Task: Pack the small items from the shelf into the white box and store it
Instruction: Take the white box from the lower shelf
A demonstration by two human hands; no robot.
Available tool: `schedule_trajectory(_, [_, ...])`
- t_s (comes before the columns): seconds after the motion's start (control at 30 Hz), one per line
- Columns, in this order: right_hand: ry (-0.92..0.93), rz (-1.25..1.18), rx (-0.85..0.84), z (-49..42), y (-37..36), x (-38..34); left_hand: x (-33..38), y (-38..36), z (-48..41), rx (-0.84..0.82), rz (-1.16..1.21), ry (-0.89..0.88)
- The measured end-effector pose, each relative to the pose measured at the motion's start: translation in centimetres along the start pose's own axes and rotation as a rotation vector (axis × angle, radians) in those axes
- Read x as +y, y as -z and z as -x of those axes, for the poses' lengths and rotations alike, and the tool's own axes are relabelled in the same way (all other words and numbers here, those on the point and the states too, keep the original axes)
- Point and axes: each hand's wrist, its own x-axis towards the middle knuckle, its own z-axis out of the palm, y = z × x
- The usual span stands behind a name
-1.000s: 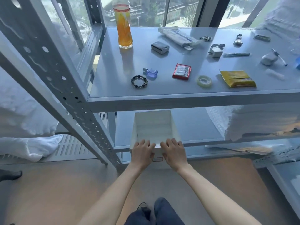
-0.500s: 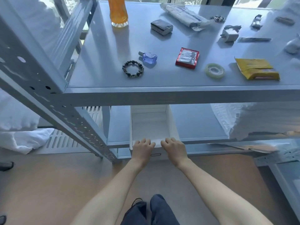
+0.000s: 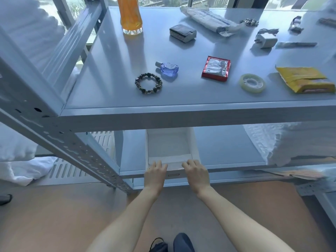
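The open white box (image 3: pixel 169 146) stands on the lower shelf (image 3: pixel 223 148), mostly under the upper shelf (image 3: pixel 181 115); its inside looks bare. My left hand (image 3: pixel 156 174) and my right hand (image 3: pixel 196 173) both hold the box's front wall, fingers curled over its rim. On the upper shelf lie small items: a bead bracelet (image 3: pixel 148 83), a blue perfume bottle (image 3: pixel 169 69), a red foil packet (image 3: pixel 216 69), a tape roll (image 3: pixel 252 83), a yellow packet (image 3: pixel 305 80), a dark pack (image 3: pixel 182 33) and a white charger (image 3: pixel 266 40).
An orange drink bottle (image 3: pixel 131 15) and a long white wrapped package (image 3: pixel 209 20) stand at the back of the upper shelf. A slanted metal upright (image 3: pixel 76 151) runs at the left. White bedding (image 3: pixel 291 142) fills the lower shelf's right side.
The view has moved closer over the upper shelf, which now hides more of the box. Both hands stay on the box's front rim.
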Motion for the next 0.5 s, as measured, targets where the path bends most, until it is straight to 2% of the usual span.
schedule_trajectory(0.1, [-0.004, -0.075, 0.016, 0.6, 1.2, 0.1, -0.2, 1.6, 1.0, 0.074, 0.078, 0.043])
schedule_trajectory(0.27, [0.033, -0.142, 0.108, 1.5, 6.7, -0.5, -0.5, 6.3, 3.9, 0.165, 0.205, -0.024])
schedule_trajectory(0.5, [0.122, -0.123, 0.387, 2.4, 16.5, -0.5, -0.4, 17.1, 6.9, 0.568, 0.219, -0.198])
